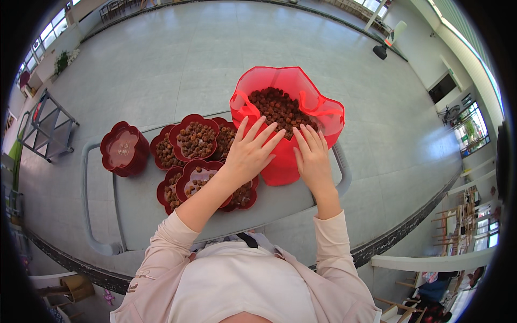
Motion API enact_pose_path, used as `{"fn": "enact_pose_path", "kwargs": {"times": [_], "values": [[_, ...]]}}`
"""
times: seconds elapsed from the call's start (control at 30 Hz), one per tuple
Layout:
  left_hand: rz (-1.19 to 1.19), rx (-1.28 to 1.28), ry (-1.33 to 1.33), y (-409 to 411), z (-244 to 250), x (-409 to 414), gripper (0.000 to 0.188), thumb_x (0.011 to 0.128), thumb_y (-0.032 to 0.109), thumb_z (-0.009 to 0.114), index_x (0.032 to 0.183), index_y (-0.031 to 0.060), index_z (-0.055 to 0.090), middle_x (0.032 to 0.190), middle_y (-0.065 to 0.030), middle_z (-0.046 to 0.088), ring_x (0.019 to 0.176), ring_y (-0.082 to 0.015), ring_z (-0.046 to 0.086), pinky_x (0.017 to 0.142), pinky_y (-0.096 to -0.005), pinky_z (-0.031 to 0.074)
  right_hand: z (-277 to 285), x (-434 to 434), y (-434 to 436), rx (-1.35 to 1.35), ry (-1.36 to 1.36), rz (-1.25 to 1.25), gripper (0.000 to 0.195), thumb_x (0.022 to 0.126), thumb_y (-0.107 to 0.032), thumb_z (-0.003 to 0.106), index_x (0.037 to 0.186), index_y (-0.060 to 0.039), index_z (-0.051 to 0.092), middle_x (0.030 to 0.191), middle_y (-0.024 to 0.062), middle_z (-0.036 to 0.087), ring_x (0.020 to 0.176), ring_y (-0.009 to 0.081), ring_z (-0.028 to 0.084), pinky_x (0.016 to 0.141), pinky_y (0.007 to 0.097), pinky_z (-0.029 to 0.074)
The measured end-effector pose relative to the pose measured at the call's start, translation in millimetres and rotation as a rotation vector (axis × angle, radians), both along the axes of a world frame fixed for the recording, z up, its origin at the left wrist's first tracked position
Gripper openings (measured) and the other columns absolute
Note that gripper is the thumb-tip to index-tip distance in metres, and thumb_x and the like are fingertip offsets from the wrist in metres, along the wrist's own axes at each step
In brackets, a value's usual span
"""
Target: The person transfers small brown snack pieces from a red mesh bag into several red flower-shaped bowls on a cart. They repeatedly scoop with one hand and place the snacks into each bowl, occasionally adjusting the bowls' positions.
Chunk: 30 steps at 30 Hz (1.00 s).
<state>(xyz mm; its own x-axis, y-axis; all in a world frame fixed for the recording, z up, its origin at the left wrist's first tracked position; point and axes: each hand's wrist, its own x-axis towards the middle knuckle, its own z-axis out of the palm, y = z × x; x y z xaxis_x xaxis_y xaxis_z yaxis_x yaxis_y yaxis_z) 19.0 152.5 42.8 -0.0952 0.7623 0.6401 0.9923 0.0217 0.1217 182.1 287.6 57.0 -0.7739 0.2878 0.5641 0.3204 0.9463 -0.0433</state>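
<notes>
A red fabric bag (278, 169) with loop handles stands on a grey cart top (141, 226). Inside it lies a heap of small round brown dried fruits or nuts (278, 107). My left hand (250, 149) is spread over the bag's near left rim, fingers apart. At the near right rim, my right hand (313, 157) rests with its fingertips by the opening; I cannot tell how firmly either hand touches it. Neither hand holds anything that shows. Left of the bag, several dark red flower-shaped dishes hold the same brown pieces, among them an upper dish (196, 137) and a lower dish (198, 181), partly behind my left forearm.
A stack of dark red flower-shaped dishes (125, 149) stands at the cart's left end. Grey handles curve up at both ends, the left handle (87, 194) and the right handle (344, 169). A tiered trolley (48, 125) stands on the floor farther left.
</notes>
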Motion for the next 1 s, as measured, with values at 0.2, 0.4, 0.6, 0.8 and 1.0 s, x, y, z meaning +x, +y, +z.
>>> {"fn": "enact_pose_path", "kwargs": {"times": [0.2,0.4,0.6,0.8,1.0], "values": [[-0.039,-0.085,-0.018,4.8,-35.1,-7.7,0.048,0.081,0.018,0.076,0.127,0.0098,0.064,0.107,-0.0057,0.064,0.115,-0.0243,0.060,0.115,-0.0493,0.037,-34.7,-15.0,23.1,-0.143,-0.263,0.119,0.039,0.098,-0.017,0.058,0.134,-0.0031,0.059,0.131,0.0164,0.063,0.133,0.0301,0.051,0.117,0.0458,0.034],[-0.034,-0.034,-0.052,-2.6,-49.6,-12.9,0.037,0.081,0.012,0.072,0.117,0.0044,0.068,0.100,-0.0072,0.062,0.098,-0.0249,0.061,0.108,-0.0457,0.044,-27.2,-42.1,46.5,-0.398,-0.364,0.201,0.026,0.094,-0.010,0.056,0.112,0.0022,0.069,0.110,0.0178,0.069,0.108,0.0342,0.063,0.095,0.0443,0.050],[-0.036,-0.032,-0.100,-3.0,-54.9,-12.3,0.040,0.079,0.010,0.073,0.118,0.0054,0.068,0.101,-0.0091,0.061,0.098,-0.0268,0.059,0.100,-0.0463,0.047,-18.6,-88.7,84.9,-0.525,-0.468,0.166,0.042,0.085,-0.023,0.073,0.121,-0.0026,0.064,0.124,0.0201,0.060,0.116,0.0398,0.058,0.095,0.0469,0.052],[-0.053,-0.017,-0.145,-11.0,-51.8,-9.3,0.044,0.080,0.009,0.072,0.123,0.0065,0.066,0.114,-0.0102,0.062,0.105,-0.0289,0.059,0.100,-0.0469,0.047,-34.2,-115.3,80.9,-0.555,-0.728,0.041,0.068,0.076,-0.040,0.083,0.132,-0.0108,0.058,0.136,0.0264,0.049,0.122,0.0495,0.051,0.102,0.0524,0.048],[-0.121,0.157,-0.299,-40.1,-34.0,-17.3,0.042,0.079,0.002,0.072,0.120,0.0075,0.068,0.132,-0.0123,0.058,0.107,-0.0285,0.060,0.095,-0.0437,0.049,-33.6,-119.9,80.5,-0.530,-0.864,-0.075,0.060,0.079,-0.037,0.080,0.132,-0.0159,0.060,0.140,0.0323,0.041,0.119,0.0558,0.053,0.101,0.0538,0.049]]}}
